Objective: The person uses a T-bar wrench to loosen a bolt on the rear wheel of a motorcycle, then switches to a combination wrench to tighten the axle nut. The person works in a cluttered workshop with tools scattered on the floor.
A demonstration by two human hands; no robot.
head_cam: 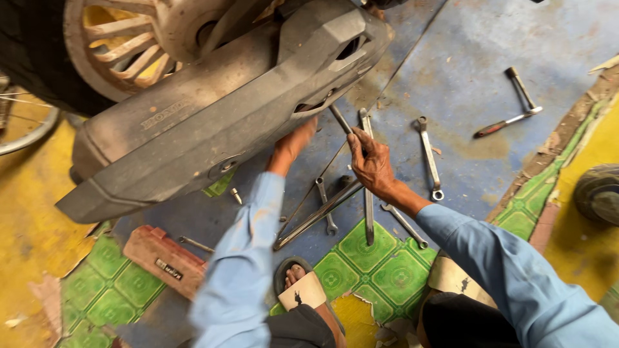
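Head cam, looking down: the left hand [293,143] is reaching up under the grey engine cover [219,109] of the scooter, fingers tucked out of sight beneath it, so can't tell how open it is or if it's got anything. The right hand [371,164] is closed around a dark metal tool [340,120] angled up toward the cover's lower edge. On the floor [464,71] nearby: several wrenches, including a combination wrench [428,156], plus a T-handle tool [512,106] well off to the right.
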